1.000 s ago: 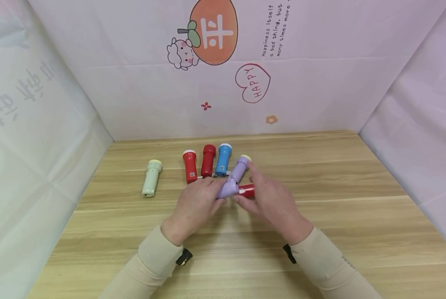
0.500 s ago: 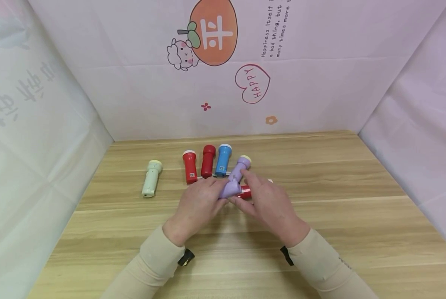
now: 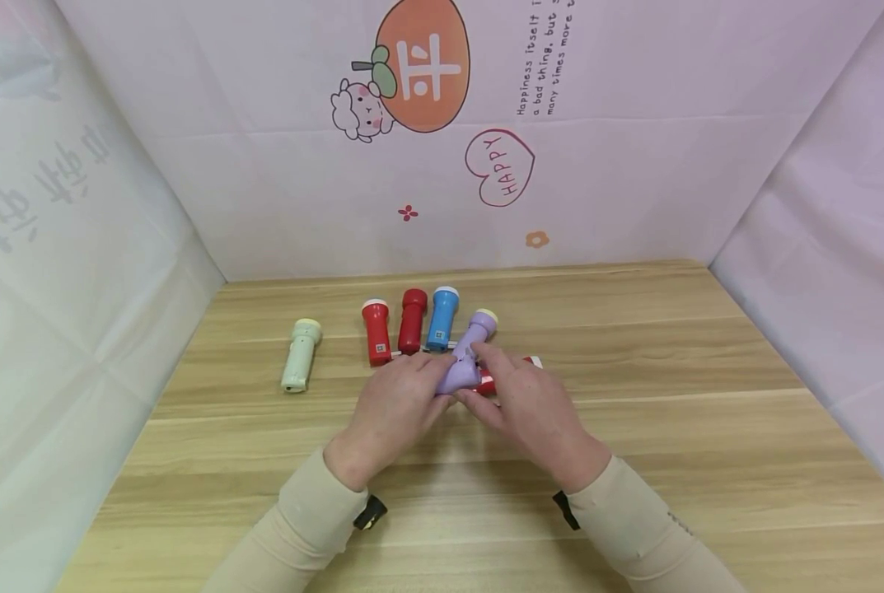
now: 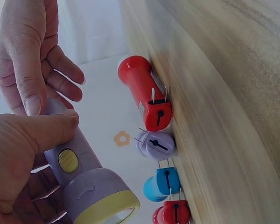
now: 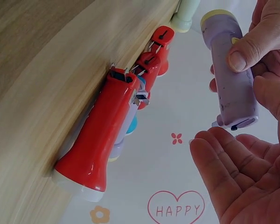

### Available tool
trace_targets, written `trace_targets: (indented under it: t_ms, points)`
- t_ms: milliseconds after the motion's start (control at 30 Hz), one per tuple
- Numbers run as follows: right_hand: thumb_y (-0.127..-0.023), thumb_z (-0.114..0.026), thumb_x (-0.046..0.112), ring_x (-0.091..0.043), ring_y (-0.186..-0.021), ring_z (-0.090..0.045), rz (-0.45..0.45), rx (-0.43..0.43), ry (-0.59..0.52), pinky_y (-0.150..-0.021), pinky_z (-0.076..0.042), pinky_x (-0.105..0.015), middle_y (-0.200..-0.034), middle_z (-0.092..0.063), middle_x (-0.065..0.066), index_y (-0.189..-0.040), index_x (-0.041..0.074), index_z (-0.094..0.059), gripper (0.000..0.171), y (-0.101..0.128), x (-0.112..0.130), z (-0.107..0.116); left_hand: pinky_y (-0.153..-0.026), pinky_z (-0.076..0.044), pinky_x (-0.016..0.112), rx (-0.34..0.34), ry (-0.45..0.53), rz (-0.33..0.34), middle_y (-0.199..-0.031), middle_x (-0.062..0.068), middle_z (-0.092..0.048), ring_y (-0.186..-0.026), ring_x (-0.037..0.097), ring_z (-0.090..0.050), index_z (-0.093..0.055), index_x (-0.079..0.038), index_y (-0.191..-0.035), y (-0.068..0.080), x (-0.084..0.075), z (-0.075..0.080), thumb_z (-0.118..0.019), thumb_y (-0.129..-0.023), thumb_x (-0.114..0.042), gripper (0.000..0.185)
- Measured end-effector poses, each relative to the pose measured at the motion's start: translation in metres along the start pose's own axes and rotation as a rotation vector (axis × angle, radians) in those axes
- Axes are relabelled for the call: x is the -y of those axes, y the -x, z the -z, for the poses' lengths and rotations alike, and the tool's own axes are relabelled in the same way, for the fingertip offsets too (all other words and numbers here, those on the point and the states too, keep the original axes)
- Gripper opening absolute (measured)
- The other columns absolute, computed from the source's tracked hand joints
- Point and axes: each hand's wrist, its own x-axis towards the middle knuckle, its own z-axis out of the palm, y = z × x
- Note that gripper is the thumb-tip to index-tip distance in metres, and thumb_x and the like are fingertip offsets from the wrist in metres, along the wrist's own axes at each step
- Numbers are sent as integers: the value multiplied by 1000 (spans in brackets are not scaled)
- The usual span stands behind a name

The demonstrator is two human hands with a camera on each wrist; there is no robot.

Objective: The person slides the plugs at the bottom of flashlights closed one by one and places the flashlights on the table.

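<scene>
Fingers of both hands meet on a purple flashlight (image 3: 458, 377) just above the worktop (image 3: 634, 428): left hand (image 3: 393, 412) grips its body, right hand (image 3: 530, 412) touches it. Behind it lie a row of red, red, blue and purple flashlights, a green flashlight (image 3: 300, 354) apart. Left wrist view: left thumb (image 4: 42, 133) curled on the barrel, switch (image 4: 68, 160) showing. Right wrist view: right palm (image 5: 242, 186) open, fingers relaxed under the tail end; red flashlight (image 5: 100, 140) lies on the worktop.
</scene>
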Motion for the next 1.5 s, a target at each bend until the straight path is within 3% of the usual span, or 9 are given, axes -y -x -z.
trace_targets:
  t_ms: [500, 767, 967, 1500]
  points:
    - [-90, -84, 34, -7, -68, -61, -14, 12, -14, -61, -53, -19, -96, -75, -2, -138, 4, -57, 63, 1, 2, 0, -98, -58, 35, -16, 4, -8, -127, 5, -74, -111, 19, -72, -66, -8, -136, 0, -2, 0, -84, -90, -30, 54]
    - [-91, -83, 31, -12, -76, -70, 0, -26, -32, -69, -61, -27, -105, -77, -6, -135, 2, -58, 58, 2, 1, -2, -98, -58, 34, -17, 6, 5, -128, 5, -74, -112, 19, -71, -66, -7, -136, 0, -2, 0, -83, -91, -30, 53]
    - [-91, -83, 29, -11, -74, -68, 30, -67, -37, -66, -60, -27, -100, -77, -5, -129, 2, -61, 52, 4, 0, -3, -96, -59, 35, -29, 12, 4, -126, 6, -75, -111, 20, -72, -66, -6, -136, 0, -3, 1, -80, -94, -31, 51]
    - [-86, -88, 26, -14, -81, -75, 33, -117, -49, -68, -62, -28, -106, -79, -10, -128, -1, -63, 56, 4, 1, -4, -93, -60, 36, -73, 28, 8, -122, 7, -75, -105, 20, -72, -68, -5, -133, 1, -4, 2, -82, -92, -29, 50]
